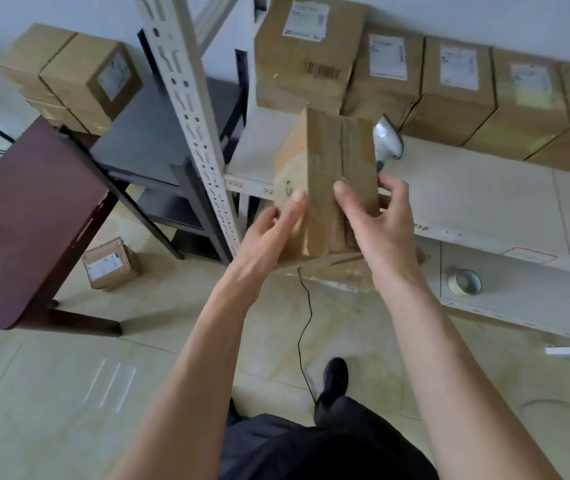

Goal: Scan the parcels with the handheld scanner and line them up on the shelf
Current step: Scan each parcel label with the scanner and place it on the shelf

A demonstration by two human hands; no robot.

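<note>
Nearest in, a dark trouser leg and black shoe (334,377) are standing on the pale tiled floor (51,393), a thin black cable (302,327) trailing past them. Both forearms are reaching up and away, and the left hand (269,233) and right hand (377,216) are holding a cardboard parcel (328,181) between them at the front lip of the shelf (467,195), the left with fingers fairly straight against the near-left face, the right curled round the right edge. The parcel is standing tall, its long axis running near to far, a tape seam showing and no label facing us. Just beyond its far right corner the handheld scanner (387,142) is resting on the shelf, nearer the right hand, so that looks the natural one to reach for it. Farther still, a row of labelled parcels (456,95) is lining the back wall; their print is too blurred to read. On the shelf lip, "222" is legible at left, "16" at right.
</note>
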